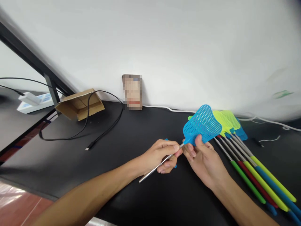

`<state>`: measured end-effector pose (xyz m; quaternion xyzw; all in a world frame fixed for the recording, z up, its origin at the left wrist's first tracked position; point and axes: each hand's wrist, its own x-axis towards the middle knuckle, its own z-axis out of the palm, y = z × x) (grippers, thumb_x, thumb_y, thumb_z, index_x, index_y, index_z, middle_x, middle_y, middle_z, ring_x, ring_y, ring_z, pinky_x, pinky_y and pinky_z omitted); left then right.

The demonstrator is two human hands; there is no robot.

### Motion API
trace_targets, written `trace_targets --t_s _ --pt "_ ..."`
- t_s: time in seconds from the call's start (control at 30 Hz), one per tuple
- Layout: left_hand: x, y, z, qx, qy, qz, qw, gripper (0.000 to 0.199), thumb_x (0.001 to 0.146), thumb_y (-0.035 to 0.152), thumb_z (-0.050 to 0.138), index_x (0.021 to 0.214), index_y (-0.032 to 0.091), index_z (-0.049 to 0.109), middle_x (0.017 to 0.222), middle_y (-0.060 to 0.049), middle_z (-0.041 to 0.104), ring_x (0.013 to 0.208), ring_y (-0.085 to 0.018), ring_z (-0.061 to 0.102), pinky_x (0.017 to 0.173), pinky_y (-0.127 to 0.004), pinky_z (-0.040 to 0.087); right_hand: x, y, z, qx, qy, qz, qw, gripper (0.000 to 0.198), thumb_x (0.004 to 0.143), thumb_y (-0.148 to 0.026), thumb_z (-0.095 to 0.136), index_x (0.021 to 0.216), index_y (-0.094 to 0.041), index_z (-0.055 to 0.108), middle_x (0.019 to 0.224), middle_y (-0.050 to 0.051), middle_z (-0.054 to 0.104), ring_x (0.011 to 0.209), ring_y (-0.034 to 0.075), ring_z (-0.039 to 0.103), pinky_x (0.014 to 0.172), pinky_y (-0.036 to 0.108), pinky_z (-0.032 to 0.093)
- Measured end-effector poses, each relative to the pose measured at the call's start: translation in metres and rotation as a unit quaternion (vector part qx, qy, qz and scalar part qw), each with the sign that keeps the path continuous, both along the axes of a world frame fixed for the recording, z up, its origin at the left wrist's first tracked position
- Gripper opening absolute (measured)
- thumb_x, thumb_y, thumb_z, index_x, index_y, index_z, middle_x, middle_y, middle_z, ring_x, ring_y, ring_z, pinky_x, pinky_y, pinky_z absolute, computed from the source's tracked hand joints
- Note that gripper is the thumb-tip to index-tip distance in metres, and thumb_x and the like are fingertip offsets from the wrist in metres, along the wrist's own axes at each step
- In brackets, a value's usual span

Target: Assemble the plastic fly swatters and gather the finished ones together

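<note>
My left hand [166,155] pinches the thin metal rod [154,171] of a blue fly swatter [202,124] near its head. The rod slants down to the left and ends in bare metal, with no coloured grip on it. My right hand [205,157] holds the blue perforated head at its lower edge, thumb in front and fingers partly hidden behind. Small bits of something blue [175,166] show beside my left hand, mostly covered by it. To the right lie several fly swatters [250,166] with green, red, yellow and blue handles, their heads overlapping toward the wall.
An open cardboard box [81,105] sits at the back left of the black table [131,138]. A black cable [103,138] loops around it. A blurred packet [133,92] leans on the wall. A white power strip [37,102] lies beyond the metal frame [53,86]. White cable [164,107] runs along the wall.
</note>
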<state>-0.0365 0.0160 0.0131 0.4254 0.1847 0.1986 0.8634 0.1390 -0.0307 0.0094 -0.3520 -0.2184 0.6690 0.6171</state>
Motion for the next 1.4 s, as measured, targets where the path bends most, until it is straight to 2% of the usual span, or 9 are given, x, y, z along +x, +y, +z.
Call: trace_targets --t_s 0.27,0.53,0.77,0.9,1.1,1.2,1.27,1.37,1.4 --pt "0.0 -0.003 -0.003 0.028 0.024 0.005 0.999 0.037 0.101 0.049 0.055 0.084 0.017 0.054 0.044 0.011 0.039 0.031 -0.005 0.03 0.035 -0.018 0.028 -0.004 -0.002 0.0 0.034 -0.091 -0.015 0.995 0.041 0.089 -0.046 0.077 0.064 -0.021 0.056 0.061 -0.002 0.049 0.059 0.012 0.042 0.058 0.03 0.037" --pt "0.002 -0.007 -0.012 0.05 0.032 0.036 0.998 0.045 0.101 0.058 0.051 0.089 0.016 0.057 0.041 0.013 0.038 0.026 -0.005 0.028 0.034 -0.019 0.028 -0.021 -0.011 -0.011 0.003 -0.111 -0.049 0.993 0.046 0.081 -0.043 0.084 0.059 -0.02 0.052 0.059 -0.003 0.043 0.06 0.012 0.045 0.054 0.028 0.034" --pt "0.002 -0.005 -0.009 0.02 0.034 0.041 0.998 0.031 0.101 0.044 0.057 0.086 0.017 0.055 0.046 0.012 0.036 0.029 -0.004 0.029 0.036 -0.019 0.026 -0.013 -0.007 -0.002 -0.013 -0.088 -0.003 0.996 0.05 0.084 -0.044 0.082 0.058 -0.02 0.047 0.058 -0.003 0.041 0.058 0.011 0.039 0.052 0.028 0.031" --pt "0.002 -0.004 -0.008 0.014 0.027 0.029 0.999 0.034 0.1 0.044 0.058 0.08 0.017 0.052 0.046 0.012 0.036 0.029 -0.004 0.03 0.037 -0.02 0.026 -0.008 -0.005 0.003 -0.015 -0.059 -0.009 0.998 0.047 0.085 -0.04 0.082 0.06 -0.02 0.048 0.056 -0.004 0.041 0.055 0.01 0.035 0.05 0.027 0.03" --pt "0.003 -0.002 -0.004 0.01 0.008 0.02 1.0 0.035 0.097 0.045 0.062 0.078 0.017 0.052 0.046 0.012 0.035 0.029 -0.004 0.029 0.036 -0.02 0.026 -0.014 -0.009 0.002 -0.005 -0.064 -0.018 0.998 0.048 0.085 -0.042 0.082 0.058 -0.02 0.049 0.056 -0.003 0.044 0.055 0.011 0.037 0.05 0.027 0.03" --pt "0.002 -0.004 0.0 -0.011 -0.017 0.004 1.0 0.034 0.097 0.042 0.062 0.077 0.017 0.053 0.046 0.012 0.034 0.028 -0.004 0.028 0.035 -0.019 0.025 -0.005 -0.004 0.003 0.007 -0.061 -0.012 0.998 0.048 0.087 -0.044 0.079 0.058 -0.02 0.05 0.056 -0.003 0.044 0.055 0.011 0.039 0.051 0.028 0.033" --pt "0.001 -0.006 0.001 -0.038 -0.033 -0.007 0.999 0.032 0.098 0.039 0.062 0.077 0.017 0.052 0.045 0.012 0.032 0.028 -0.004 0.027 0.034 -0.019 0.024 0.012 0.006 0.007 0.012 -0.048 -0.057 0.997 0.049 0.086 -0.045 0.081 0.058 -0.02 0.049 0.057 -0.004 0.042 0.056 0.01 0.039 0.052 0.027 0.036" --pt "0.0 -0.008 0.0 -0.071 -0.039 0.003 0.997 0.03 0.099 0.038 0.06 0.078 0.017 0.053 0.045 0.012 0.03 0.028 -0.004 0.024 0.033 -0.017 0.023 0.04 0.021 0.015 0.073 -0.03 -0.216 0.973 0.041 0.077 -0.037 0.09 0.067 -0.021 0.053 0.061 -0.006 0.039 0.058 0.009 0.04 0.051 0.023 0.037" --pt "0.001 -0.007 -0.001 -0.076 -0.036 0.018 0.996 0.029 0.099 0.039 0.059 0.08 0.017 0.054 0.045 0.012 0.03 0.028 -0.004 0.023 0.033 -0.017 0.023 0.045 0.024 0.016 0.089 -0.042 -0.241 0.966 0.04 0.077 -0.034 0.09 0.069 -0.021 0.054 0.061 -0.007 0.037 0.058 0.009 0.04 0.051 0.022 0.037"
